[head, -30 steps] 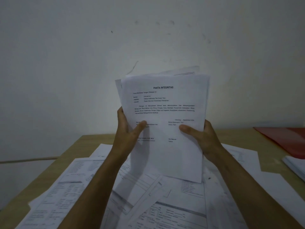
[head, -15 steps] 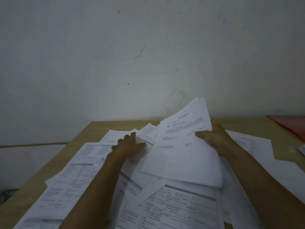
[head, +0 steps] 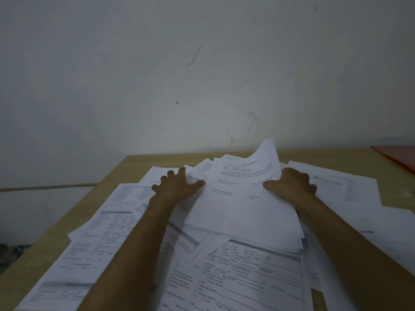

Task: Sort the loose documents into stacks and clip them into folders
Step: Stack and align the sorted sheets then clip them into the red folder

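A sheaf (head: 244, 207) of thin white printed sheets lies tilted over the middle of the desk (head: 134, 163), its near edge resting on the loose papers (head: 235, 277) below and its far corners lifted and curling up toward the wall (head: 157, 75). The top page carries a short block of typed text under a bold heading; the small print is too blurred to read.

The right hand (head: 292, 184) holds the sheaf at its right edge: the thumb lies flat on the top page and the fingers curl beneath, so its grip is closed on the sheets. The left hand (head: 177, 185) is at the sheaf's left edge, palm down, fingers spread and mostly straight over the papers there, the thumb tip touching the sheaf's edge. Its grip is loose, with nothing clearly pinched.

The desk is pale wood-grain laminate with a straight far edge against the wall. Loose papers cover most of it in overlapping, skewed layers: flat rectangular forms with ruled tables, grey header bands and lines of fine print. A long form (head: 94, 239) runs along the left side, and a letterhead sheet (head: 336, 187) lies flat just beside the right hand.

A red folder (head: 397, 157), smooth and matte, sits at the far right corner of the desk, well apart from the sheaf and cut off by the frame's edge. The wall is dull off-white plaster, marked with faint scuffs and thin dark scratches.
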